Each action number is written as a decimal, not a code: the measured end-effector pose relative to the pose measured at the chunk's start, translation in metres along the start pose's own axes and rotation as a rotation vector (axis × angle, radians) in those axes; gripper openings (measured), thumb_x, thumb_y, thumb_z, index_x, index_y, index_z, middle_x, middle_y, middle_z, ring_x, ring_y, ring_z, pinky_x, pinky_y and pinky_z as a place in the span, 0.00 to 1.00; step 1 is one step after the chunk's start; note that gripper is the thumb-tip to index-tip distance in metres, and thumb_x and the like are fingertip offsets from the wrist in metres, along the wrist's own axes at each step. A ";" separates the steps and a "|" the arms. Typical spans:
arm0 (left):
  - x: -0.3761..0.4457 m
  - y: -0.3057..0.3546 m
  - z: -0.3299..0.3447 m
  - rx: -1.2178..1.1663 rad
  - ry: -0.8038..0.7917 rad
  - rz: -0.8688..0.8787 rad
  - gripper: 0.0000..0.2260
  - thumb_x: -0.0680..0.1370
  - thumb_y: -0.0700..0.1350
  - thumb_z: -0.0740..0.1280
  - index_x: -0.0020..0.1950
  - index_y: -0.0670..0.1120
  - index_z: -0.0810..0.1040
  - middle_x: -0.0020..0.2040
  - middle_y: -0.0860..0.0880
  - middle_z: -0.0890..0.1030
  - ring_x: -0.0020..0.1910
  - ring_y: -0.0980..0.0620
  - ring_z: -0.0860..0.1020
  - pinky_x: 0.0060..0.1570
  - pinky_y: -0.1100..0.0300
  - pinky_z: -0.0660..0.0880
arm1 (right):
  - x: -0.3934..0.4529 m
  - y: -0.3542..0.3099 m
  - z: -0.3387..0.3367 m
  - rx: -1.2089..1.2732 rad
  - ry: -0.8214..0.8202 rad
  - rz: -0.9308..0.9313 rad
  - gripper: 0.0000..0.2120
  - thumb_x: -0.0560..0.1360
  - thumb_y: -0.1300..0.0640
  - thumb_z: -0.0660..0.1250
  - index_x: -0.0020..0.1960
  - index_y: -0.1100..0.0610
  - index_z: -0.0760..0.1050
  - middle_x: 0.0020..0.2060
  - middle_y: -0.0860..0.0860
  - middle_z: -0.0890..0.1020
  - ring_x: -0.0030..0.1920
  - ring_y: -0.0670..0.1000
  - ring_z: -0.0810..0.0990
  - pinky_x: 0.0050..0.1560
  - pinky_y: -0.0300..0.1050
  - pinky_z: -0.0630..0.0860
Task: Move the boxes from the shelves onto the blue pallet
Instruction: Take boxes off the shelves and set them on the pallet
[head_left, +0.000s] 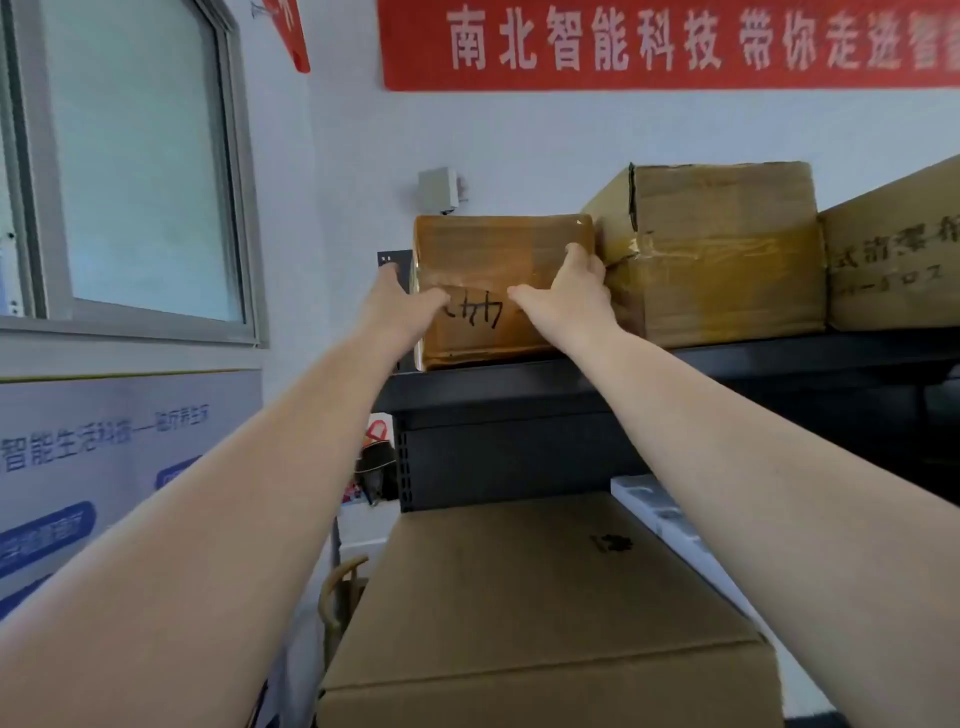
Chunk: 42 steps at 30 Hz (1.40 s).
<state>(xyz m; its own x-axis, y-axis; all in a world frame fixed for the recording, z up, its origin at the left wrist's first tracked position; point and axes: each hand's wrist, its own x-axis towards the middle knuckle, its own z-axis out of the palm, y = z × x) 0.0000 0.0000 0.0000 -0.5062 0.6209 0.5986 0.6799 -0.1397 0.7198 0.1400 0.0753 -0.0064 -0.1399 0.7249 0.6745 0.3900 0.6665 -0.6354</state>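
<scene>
A small brown box wrapped in shiny tape (493, 244) stands at the left end of the top shelf (727, 358), with black handwriting on its front. My left hand (397, 304) holds its left side, the thumb across the front and the fingers hidden behind the edge. My right hand (571, 293) grips its right side, the fingers wedged between it and the larger taped box (722, 249) next to it. The blue pallet is out of view.
A third box with printed characters (893, 265) sits at the right of the top shelf. A large plain carton (550, 597) lies on the lower level right below my arms. A window and a poster board fill the left wall.
</scene>
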 end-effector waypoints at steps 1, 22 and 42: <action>0.004 -0.001 0.001 -0.045 -0.016 -0.005 0.33 0.77 0.48 0.65 0.77 0.46 0.52 0.74 0.44 0.62 0.72 0.44 0.63 0.67 0.51 0.63 | 0.002 -0.001 0.003 0.000 0.012 0.016 0.39 0.75 0.46 0.65 0.76 0.57 0.48 0.76 0.57 0.52 0.73 0.60 0.56 0.69 0.56 0.62; -0.131 0.061 -0.016 -0.400 0.292 -0.063 0.26 0.72 0.64 0.65 0.60 0.48 0.65 0.53 0.49 0.75 0.53 0.48 0.76 0.55 0.44 0.76 | -0.071 -0.017 -0.083 0.605 0.003 0.126 0.47 0.68 0.38 0.71 0.74 0.57 0.49 0.72 0.54 0.61 0.70 0.56 0.63 0.67 0.52 0.64; -0.418 0.082 -0.022 -0.263 0.104 -0.244 0.31 0.65 0.69 0.69 0.61 0.54 0.71 0.55 0.55 0.76 0.57 0.50 0.76 0.56 0.44 0.76 | -0.324 0.040 -0.219 0.518 -0.075 0.280 0.15 0.75 0.44 0.65 0.55 0.53 0.72 0.44 0.44 0.73 0.46 0.46 0.71 0.40 0.42 0.67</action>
<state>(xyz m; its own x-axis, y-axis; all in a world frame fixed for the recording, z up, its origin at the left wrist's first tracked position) 0.2559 -0.2885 -0.1834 -0.6968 0.5806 0.4212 0.3799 -0.1994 0.9033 0.4001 -0.1713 -0.1683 -0.1672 0.8830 0.4386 -0.0712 0.4329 -0.8986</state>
